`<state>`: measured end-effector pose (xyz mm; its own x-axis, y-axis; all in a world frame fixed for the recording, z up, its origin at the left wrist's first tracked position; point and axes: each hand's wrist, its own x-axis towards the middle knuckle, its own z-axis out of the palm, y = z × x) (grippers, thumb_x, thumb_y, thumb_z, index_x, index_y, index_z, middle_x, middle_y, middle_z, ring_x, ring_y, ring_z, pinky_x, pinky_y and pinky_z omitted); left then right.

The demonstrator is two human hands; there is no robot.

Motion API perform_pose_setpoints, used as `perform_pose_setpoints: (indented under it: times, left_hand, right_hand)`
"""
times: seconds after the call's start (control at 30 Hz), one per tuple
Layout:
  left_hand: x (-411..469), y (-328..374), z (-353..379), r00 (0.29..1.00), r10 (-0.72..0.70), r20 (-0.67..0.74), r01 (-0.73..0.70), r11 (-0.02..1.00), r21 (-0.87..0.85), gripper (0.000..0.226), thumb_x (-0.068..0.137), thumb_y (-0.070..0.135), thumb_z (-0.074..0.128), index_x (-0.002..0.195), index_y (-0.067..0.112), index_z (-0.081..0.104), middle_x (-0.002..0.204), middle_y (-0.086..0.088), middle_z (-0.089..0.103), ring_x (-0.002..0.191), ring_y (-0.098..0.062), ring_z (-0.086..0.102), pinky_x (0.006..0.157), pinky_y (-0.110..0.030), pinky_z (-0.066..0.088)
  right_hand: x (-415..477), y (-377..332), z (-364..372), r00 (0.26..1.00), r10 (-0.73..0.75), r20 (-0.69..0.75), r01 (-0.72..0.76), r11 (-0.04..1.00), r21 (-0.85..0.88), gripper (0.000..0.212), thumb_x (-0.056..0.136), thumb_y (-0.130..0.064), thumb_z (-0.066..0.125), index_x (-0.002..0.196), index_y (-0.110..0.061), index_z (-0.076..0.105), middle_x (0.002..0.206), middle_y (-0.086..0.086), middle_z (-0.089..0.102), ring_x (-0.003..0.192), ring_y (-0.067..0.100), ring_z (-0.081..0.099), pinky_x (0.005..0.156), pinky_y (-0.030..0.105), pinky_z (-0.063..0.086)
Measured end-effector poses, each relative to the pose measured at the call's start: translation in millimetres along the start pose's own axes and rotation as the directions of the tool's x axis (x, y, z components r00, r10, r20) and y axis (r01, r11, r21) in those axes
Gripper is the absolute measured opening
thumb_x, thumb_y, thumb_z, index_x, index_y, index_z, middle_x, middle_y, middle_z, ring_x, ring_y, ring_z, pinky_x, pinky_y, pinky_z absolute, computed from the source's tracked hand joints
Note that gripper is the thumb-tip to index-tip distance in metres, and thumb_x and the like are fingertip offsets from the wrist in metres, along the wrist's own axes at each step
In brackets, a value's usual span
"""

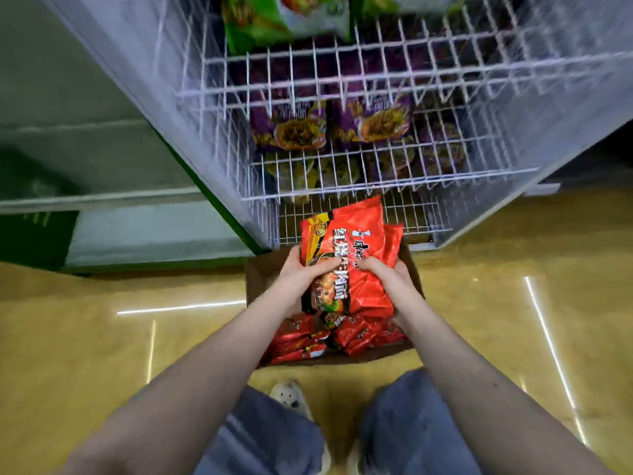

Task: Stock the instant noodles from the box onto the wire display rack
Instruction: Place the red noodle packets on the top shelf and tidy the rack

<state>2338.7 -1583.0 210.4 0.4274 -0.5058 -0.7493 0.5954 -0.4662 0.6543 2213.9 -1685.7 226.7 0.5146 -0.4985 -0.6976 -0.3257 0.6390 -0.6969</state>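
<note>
- Head view looks down on both hands, which hold a bundle [356, 241] of red noodle packs between them.
- Left hand [301, 272] grips the bundle's left side, with its fingers curled over the printed front.
- Right hand [387, 279] clasps the lower right side, and its fingers also bend onto the front.
- Directly under the hands an open cardboard box [260, 279] sits on the floor [102, 337].
- Loose packs [308, 341], red like the bundle, lie heaped at angles in the box, on the side of the hands nearer the person.
- Just beyond the hands stands the white wire rack [342, 80], with its baskets stepped one above another.
- The bundle's top edge overlaps the front wires of the lowest basket [404, 217]; whether it touches them cannot be told.
- One basket farther from the hands holds yellowish packs [294, 176], which are smeared and half masked by wire.
- Farther still, purple packs [291, 128] show two faces side by side, with more purple behind the grid above.
- Green packs [260, 25] fill the basket farthest from the hands and are cut off by the upper edge.
- The number of packs in the bundle cannot be counted; a few layered edges show at its right.
- The hands and bundle cover the box's far wall, and the print on the packs is too blurred to read.
- Below the forearms, denim knees [267, 433] and a pale shoe [291, 399] show against the glossy floor.
</note>
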Motion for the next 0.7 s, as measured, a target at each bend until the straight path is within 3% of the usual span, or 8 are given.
perform_pose_setpoints:
  times: [0.07,0.17,0.27,0.37,0.47,0.6,0.7]
  left_hand:
    - [-43,37,5,1.0,-0.017,0.014,0.016,0.999,0.043,0.072,0.07,0.019,0.08,0.128,0.019,0.038,0.109,-0.004,0.061,0.093,-0.019,0.063,0.078,-0.039,0.053]
    - [-105,89,14,0.999,-0.001,0.04,-0.003,0.993,0.114,0.098,0.052,0.034,0.09,0.133,0.016,0.038,0.118,-0.004,0.062,0.104,-0.023,0.063,0.094,-0.045,0.049]
    - [-158,130,26,0.998,0.035,0.049,-0.041,0.991,0.129,0.107,0.042,0.041,0.092,0.132,0.019,0.039,0.12,-0.005,0.062,0.107,-0.025,0.062,0.098,-0.05,0.047]
    - [-194,160,37,0.994,0.066,0.082,-0.076,0.989,0.125,0.096,0.044,0.036,0.092,0.125,0.02,0.044,0.116,-0.005,0.065,0.105,-0.024,0.064,0.098,-0.049,0.047]
    - [-219,184,48,0.988,0.105,0.112,-0.118,0.986,0.114,0.102,0.041,0.042,0.091,0.13,0.019,0.045,0.116,-0.005,0.067,0.105,-0.024,0.065,0.099,-0.048,0.047]
    - [-255,208,68,0.979,0.171,0.111,-0.179,0.981,0.068,0.053,0.072,0.018,0.078,0.117,0.018,0.051,0.107,-0.007,0.068,0.098,-0.024,0.065,0.09,-0.043,0.051]
    - [-269,224,76,0.969,0.23,0.093,-0.236,0.97,0.063,0.039,0.076,0.018,0.074,0.111,0.018,0.055,0.1,-0.005,0.069,0.09,-0.022,0.067,0.081,-0.037,0.053]
  right_hand:
    - [-41,-37,7,1.0,-0.01,0.001,0.01,1.0,-0.014,0.027,0.083,-0.014,0.067,0.099,-0.028,0.051,0.1,0.004,0.064,0.089,0.021,0.064,0.076,0.034,0.053]
    - [-97,-88,14,1.0,-0.005,-0.005,0.005,1.0,-0.022,0.026,0.084,-0.011,0.066,0.088,-0.028,0.047,0.094,0.003,0.062,0.085,0.021,0.063,0.078,0.036,0.053]
    - [-147,-133,18,1.0,-0.01,0.001,0.01,1.0,-0.019,0.026,0.084,-0.013,0.066,0.103,-0.019,0.049,0.092,0.003,0.061,0.085,0.022,0.062,0.082,0.04,0.053]
    - [-186,-171,20,0.998,-0.064,0.018,0.064,0.998,-0.011,0.027,0.081,-0.012,0.068,0.099,-0.021,0.05,0.089,0.002,0.061,0.078,0.018,0.062,0.068,0.031,0.052]
    - [-210,-202,17,0.989,-0.11,0.099,0.113,0.993,-0.018,0.049,0.07,-0.014,0.072,0.116,-0.012,0.054,0.101,0.01,0.067,0.084,0.024,0.066,0.069,0.032,0.054]
    - [-240,-240,4,0.97,-0.172,0.17,0.181,0.983,-0.037,0.031,0.083,-0.008,0.064,0.112,-0.015,0.053,0.098,0.008,0.066,0.081,0.021,0.066,0.065,0.03,0.053]
    - [-250,-260,2,0.956,-0.201,0.216,0.21,0.977,-0.022,0.039,0.082,-0.012,0.066,0.119,-0.012,0.054,0.105,0.012,0.068,0.079,0.022,0.067,0.065,0.03,0.056]
